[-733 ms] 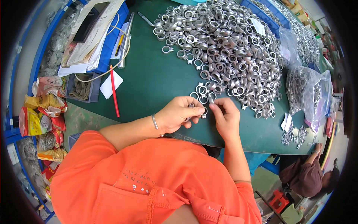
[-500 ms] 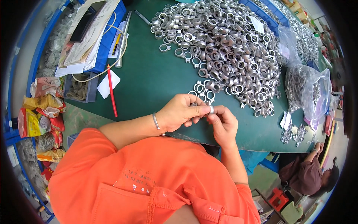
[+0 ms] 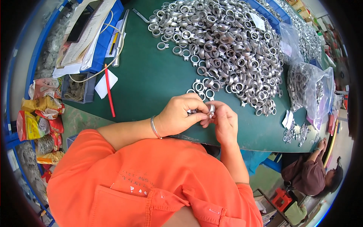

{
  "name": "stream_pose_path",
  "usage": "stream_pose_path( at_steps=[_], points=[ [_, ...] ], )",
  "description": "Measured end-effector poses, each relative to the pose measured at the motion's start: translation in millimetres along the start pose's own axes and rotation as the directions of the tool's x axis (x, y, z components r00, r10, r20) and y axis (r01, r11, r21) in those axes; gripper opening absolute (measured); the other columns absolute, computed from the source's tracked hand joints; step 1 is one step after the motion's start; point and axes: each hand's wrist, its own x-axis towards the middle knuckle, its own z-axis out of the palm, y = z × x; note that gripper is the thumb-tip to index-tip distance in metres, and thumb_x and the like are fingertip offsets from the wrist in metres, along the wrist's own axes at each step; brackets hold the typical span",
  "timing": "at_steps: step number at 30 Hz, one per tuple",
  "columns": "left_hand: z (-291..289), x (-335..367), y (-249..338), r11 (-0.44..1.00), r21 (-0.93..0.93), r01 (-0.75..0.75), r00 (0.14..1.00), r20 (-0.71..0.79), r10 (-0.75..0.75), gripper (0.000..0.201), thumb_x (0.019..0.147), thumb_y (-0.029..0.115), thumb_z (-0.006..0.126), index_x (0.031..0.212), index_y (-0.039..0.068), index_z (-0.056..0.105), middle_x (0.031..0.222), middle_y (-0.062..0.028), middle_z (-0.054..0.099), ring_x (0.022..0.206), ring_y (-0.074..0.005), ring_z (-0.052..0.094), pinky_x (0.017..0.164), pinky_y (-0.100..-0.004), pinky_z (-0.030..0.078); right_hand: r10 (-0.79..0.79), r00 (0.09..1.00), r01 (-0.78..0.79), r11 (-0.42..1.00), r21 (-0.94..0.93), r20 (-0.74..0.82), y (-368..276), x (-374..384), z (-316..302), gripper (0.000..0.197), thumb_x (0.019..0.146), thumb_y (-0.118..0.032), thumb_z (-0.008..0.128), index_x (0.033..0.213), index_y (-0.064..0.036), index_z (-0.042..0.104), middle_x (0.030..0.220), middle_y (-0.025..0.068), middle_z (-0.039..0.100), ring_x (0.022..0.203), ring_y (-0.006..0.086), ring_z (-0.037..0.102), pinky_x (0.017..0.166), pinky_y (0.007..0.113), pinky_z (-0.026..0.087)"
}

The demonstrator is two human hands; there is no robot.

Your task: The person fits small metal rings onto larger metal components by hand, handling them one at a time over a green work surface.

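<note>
Over the near edge of the green table, my two hands meet around a small silver metal ring. My right hand grips the ring between thumb and fingers, and my left hand pinches at its left side. A dark metal piece pokes out between the left fingers; its kind is too small to tell. Just beyond my hands lies a small group of metal rings. Behind it spreads a large heap of similar rings, some with small lugs.
At the left are a red pencil, a white slip, a blue tray with papers and a phone. A clear bag of rings stands at the right. A co-worker sits at lower right.
The ring between my hands has turned, showing more of its side. My left fingers have shifted and now reveal the dark piece. The view has moved slightly.
</note>
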Motion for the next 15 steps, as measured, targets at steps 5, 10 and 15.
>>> stream_pose_path(
  at_steps=[5, 10, 15],
  points=[
    [0, 2, 5, 0.875, -0.303, 0.376, 0.911, -0.049, -0.409, 0.018, 0.081, 0.002, 0.062, 0.095, 0.004, 0.051, 0.078, 0.0012, 0.053, 0.062, -0.0048, 0.05, 0.051, -0.0192, 0.041, -0.407, 0.912, 0.409, 0.912, 0.042, -0.043, -1, 7, 7, 0.018, 0.079, 0.01, 0.05, 0.094, 0.0015, 0.052, 0.116, 0.0147, 0.043, 0.102, 0.0226, 0.053, 0.074, 0.033, 0.054],
    [1, 0, 6, 0.778, -0.381, 0.501, 0.859, 0.106, -0.501, 0.016, 0.082, 0.004, 0.061, 0.093, 0.005, 0.049, 0.073, 0.0012, 0.052, 0.054, -0.0032, 0.045, 0.044, -0.0182, 0.036, -0.392, 0.883, 0.131, 0.736, -0.664, -0.26, -9, 36, -9, 0.017, 0.08, -0.008, 0.064, 0.094, -0.0017, 0.058, 0.071, 0.0007, 0.055, 0.058, 0.0108, 0.051, 0.052, 0.021, 0.041],
    [-1, 2, 8, 0.815, -0.358, 0.456, 0.88, 0.049, -0.472, 0.017, 0.083, 0.006, 0.062, 0.095, 0.003, 0.051, 0.073, 0.0014, 0.052, 0.056, -0.0033, 0.046, 0.048, -0.0173, 0.038, -0.422, 0.876, -0.018, 0.455, -0.89, -0.234, -8, 44, -10, 0.023, 0.076, -0.005, 0.064, 0.098, -0.0011, 0.059, 0.07, 0.0073, 0.059, 0.062, 0.0119, 0.057, 0.056, 0.026, 0.046]
  ],
)
